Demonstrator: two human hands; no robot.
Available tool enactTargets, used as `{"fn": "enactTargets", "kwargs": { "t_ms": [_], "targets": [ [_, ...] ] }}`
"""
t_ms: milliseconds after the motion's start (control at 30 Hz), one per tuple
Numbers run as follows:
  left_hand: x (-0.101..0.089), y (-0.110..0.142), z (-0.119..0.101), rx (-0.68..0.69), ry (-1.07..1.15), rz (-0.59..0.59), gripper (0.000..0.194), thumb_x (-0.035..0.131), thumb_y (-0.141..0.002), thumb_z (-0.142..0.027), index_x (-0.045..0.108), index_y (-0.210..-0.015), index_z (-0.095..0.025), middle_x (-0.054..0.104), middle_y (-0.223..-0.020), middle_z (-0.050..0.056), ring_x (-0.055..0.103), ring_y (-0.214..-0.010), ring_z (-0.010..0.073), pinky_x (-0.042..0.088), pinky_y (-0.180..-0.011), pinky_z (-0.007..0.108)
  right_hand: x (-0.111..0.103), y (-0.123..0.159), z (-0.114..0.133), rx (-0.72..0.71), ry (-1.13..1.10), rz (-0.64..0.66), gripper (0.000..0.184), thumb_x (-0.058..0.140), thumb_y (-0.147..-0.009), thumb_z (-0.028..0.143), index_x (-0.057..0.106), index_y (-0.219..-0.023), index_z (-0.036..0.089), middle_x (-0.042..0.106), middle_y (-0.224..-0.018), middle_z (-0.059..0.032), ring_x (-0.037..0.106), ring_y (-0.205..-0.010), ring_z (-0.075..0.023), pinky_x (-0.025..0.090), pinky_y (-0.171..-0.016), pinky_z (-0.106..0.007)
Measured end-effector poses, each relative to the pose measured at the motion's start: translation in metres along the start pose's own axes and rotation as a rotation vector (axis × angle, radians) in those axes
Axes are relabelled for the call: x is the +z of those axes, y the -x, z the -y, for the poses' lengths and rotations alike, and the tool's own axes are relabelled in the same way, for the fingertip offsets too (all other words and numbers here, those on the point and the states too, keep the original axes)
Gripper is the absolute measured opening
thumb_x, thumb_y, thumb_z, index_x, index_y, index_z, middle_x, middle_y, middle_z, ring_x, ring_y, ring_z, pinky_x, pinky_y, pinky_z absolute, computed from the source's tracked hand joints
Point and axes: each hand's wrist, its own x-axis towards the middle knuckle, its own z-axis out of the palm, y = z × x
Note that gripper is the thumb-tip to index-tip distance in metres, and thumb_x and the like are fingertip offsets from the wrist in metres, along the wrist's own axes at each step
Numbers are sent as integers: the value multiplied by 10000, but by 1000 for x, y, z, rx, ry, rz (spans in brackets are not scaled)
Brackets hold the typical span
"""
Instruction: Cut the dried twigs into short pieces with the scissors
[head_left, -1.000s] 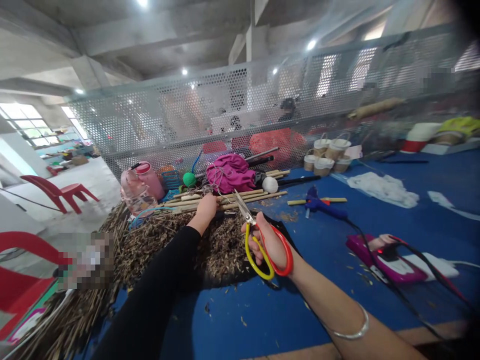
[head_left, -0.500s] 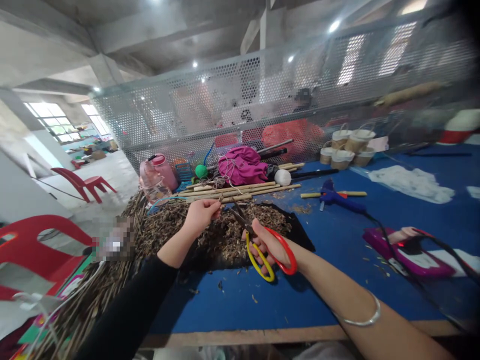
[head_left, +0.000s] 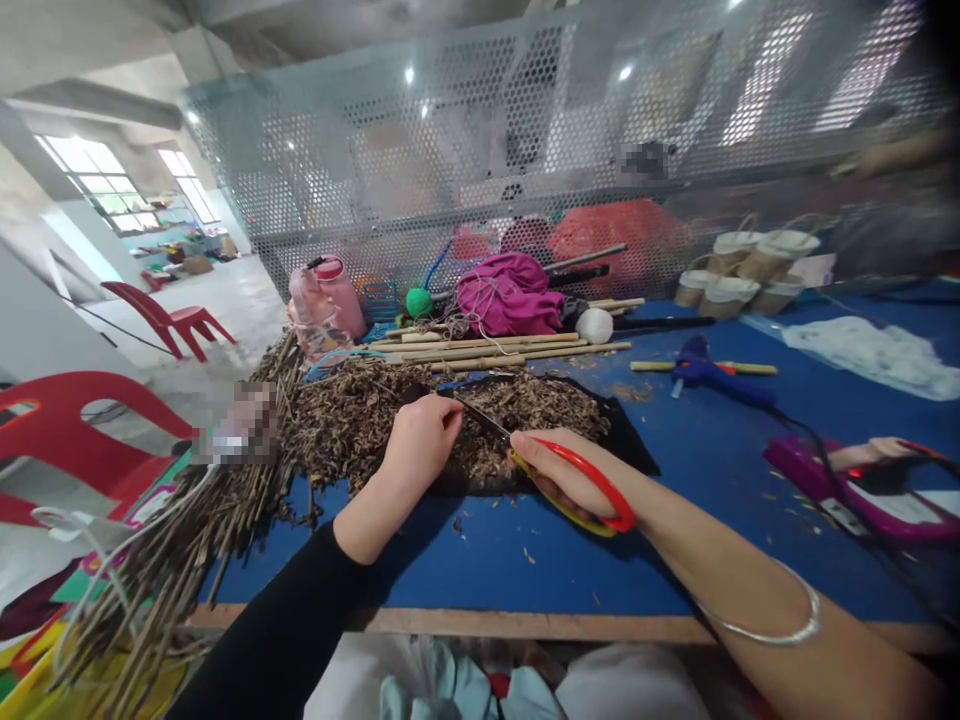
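My right hand [head_left: 559,465] grips a pair of scissors [head_left: 606,512] with one red and one yellow handle. Their dark blades point up and left, nearly together, with the tips close to my left fingers. My left hand [head_left: 424,435] is closed in a pinch; whatever sits between its fingertips is hidden. Both hands hover over a pile of short brown cut twig pieces [head_left: 352,400], spread partly on a black cloth [head_left: 634,450]. Long thin dry sticks [head_left: 199,530] lie in a heap to the left of my left arm.
Behind the pile lie pale bamboo sticks [head_left: 480,350], a magenta cloth bundle [head_left: 510,295], a green ball [head_left: 418,302] and a pink bottle [head_left: 343,295]. A blue glue gun [head_left: 701,370] with a cord rests at right, near small pots [head_left: 727,295]. A perforated metal screen [head_left: 420,170] stands behind.
The scissors have gone from spread to nearly closed, and my right fingers have drawn in around the handles. My left hand has turned back-up. The view has tilted down and swung left.
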Motion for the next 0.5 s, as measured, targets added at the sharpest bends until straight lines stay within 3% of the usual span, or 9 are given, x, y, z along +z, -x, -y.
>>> {"fn": "enactTargets", "kwargs": {
  "t_ms": [167,300,400,500],
  "targets": [
    [1,3,3,-2,-2,16,188,519,-791,-208,703,-831,-197,692,-802,54,611,-748,172,449,-740,260,3,0,2,6,40,-31,572,393,-744,710,551,-679,163,347,-418,57,286,-315,-45,222,-285,-170],
    [6,6,7,-89,106,-26,182,533,-792,-225,703,-846,-189,700,-827,53,628,-757,171,461,-759,257,1,-2,-4,74,-80,12,585,379,-724,740,543,-774,181,355,-442,67,297,-299,-51,237,-268,-169],
    [5,9,8,-158,174,35,308,547,-792,-236,633,-1084,-191,707,-858,45,641,-733,168,475,-747,256,-6,-4,-5,91,-201,6,617,362,-712,761,532,-848,184,359,-460,73,293,-304,-48,259,-268,-160],
    [-4,-1,7,-207,46,110,387,531,-807,-253,562,-1190,-205,707,-890,48,646,-787,183,473,-774,268,-14,-8,-4,65,-297,-40,642,360,-705,769,535,-880,177,372,-473,75,302,-319,-46,285,-286,-156]
  ]
}}
